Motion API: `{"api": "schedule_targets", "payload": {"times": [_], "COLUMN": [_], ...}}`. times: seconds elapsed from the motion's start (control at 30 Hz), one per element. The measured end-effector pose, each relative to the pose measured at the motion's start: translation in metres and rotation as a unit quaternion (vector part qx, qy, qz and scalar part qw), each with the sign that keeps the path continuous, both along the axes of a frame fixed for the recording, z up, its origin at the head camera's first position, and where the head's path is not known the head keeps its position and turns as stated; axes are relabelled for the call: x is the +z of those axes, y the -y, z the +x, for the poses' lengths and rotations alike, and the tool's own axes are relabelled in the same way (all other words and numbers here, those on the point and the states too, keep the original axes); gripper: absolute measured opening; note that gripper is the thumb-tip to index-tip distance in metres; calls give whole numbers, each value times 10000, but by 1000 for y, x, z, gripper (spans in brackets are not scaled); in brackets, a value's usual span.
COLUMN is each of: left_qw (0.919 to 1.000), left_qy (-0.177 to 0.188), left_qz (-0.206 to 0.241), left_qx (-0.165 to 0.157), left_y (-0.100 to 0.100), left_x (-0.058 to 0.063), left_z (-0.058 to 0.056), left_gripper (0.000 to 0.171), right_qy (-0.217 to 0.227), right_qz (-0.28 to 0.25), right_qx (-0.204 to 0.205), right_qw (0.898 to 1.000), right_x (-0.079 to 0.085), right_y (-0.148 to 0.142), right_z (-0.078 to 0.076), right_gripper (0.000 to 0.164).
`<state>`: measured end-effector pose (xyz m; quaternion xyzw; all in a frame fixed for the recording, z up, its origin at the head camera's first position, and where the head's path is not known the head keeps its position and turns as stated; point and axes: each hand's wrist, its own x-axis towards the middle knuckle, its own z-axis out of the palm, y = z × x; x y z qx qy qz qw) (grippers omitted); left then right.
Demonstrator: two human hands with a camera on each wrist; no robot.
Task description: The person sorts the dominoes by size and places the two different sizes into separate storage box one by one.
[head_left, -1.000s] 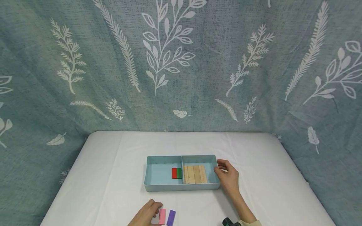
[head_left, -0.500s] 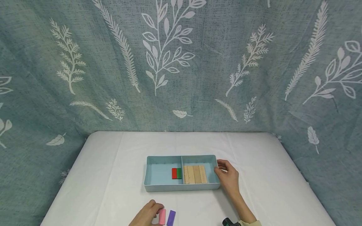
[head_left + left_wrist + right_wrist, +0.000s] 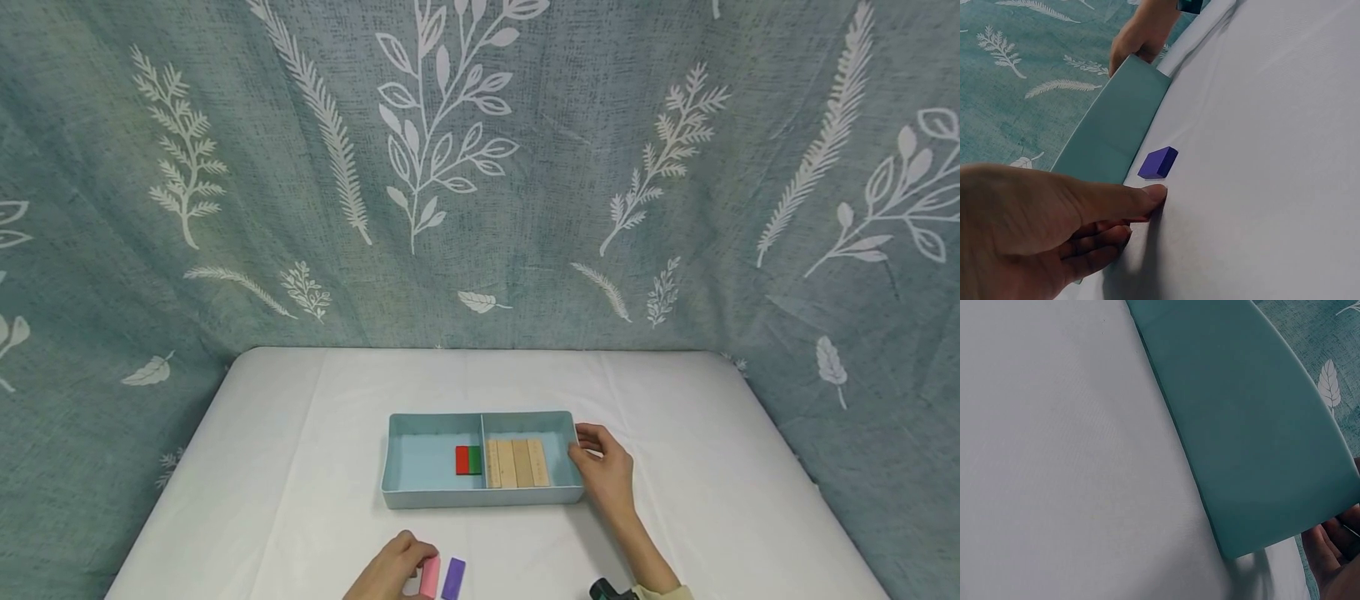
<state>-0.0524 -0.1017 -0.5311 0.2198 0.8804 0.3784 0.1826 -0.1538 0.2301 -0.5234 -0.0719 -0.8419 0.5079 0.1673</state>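
In the head view, my left hand (image 3: 387,570) pinches a pink block (image 3: 430,577) near the front edge of the view. The left wrist view shows the thumb (image 3: 1138,199) over that block, which is almost wholly hidden. Just right of it a purple block (image 3: 453,579) lies on the cloth, untouched. My right hand (image 3: 609,472) grips the right end of a blue-green divided box (image 3: 480,498), at its rim. The right wrist view shows the box's outer wall (image 3: 1247,431) and part of that hand at the right edge.
In the box's left compartment a red block (image 3: 462,461) and a green block (image 3: 475,461) lie side by side against the divider. Several pale wooden strips (image 3: 517,464) fill part of the right compartment. A white cloth (image 3: 300,433) covers the table, with a leafy curtain (image 3: 540,208) behind.
My left hand has edged slightly right and closed on the pink block, which now leans a little. The right hand and the box have stayed in place.
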Motion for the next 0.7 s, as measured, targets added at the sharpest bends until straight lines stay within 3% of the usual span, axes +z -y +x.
{"api": "schedule_targets", "payload": {"times": [0.17, 0.33, 0.57, 0.7], "left_qw": [10000, 9999, 9995, 9996], "left_qy": [46, 97, -157, -80], "left_qz": [45, 35, 268, 260], "left_qx": [-16, 7, -86, -44], "left_y": [1, 1, 4, 6], "left_x": [1, 2, 1, 3], "left_z": [-1, -1, 1, 0], "left_gripper": [38, 38, 38, 41], "right_qy": [98, -104, -71, -12], "right_qz": [7, 39, 59, 85], "right_qx": [40, 42, 60, 77], "right_qw": [9999, 9999, 9999, 9999], "right_x": [1, 2, 2, 2], "right_y": [-1, 1, 1, 0], "right_z": [1, 2, 2, 2], "right_gripper": [31, 30, 29, 30]}}
